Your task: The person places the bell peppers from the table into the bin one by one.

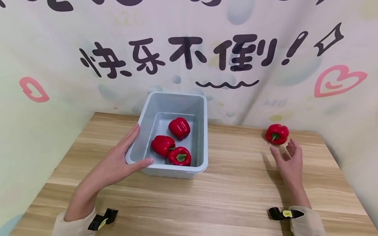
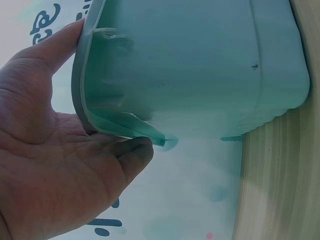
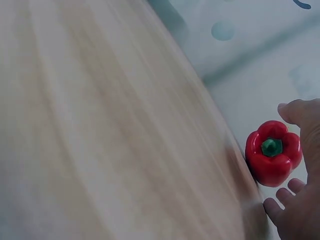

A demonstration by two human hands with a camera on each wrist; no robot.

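A light grey-blue plastic bin [image 1: 203, 137] stands on the table with three red bell peppers inside: one [image 1: 179, 128] farther back, one [image 1: 163, 145] at the left, one [image 1: 179, 156] near the front wall. My left hand [image 1: 118, 160] holds the bin's near left corner, the thumb on the front rim and the fingers along the left side. In the left wrist view the fingertips bend at the rim's underside. Another red bell pepper [image 1: 277, 134], green stem toward me, lies at the table's back right. Just short of it, my right hand [image 1: 290, 164] is spread with nothing in its grasp.
The wood-grain table [image 1: 236, 196] ends at the back against a printed cloth [image 1: 165, 19] with dark lettering and pink hearts. Close behind the bin and the lone pepper is that cloth. Each wrist wears a black strap with a small camera.
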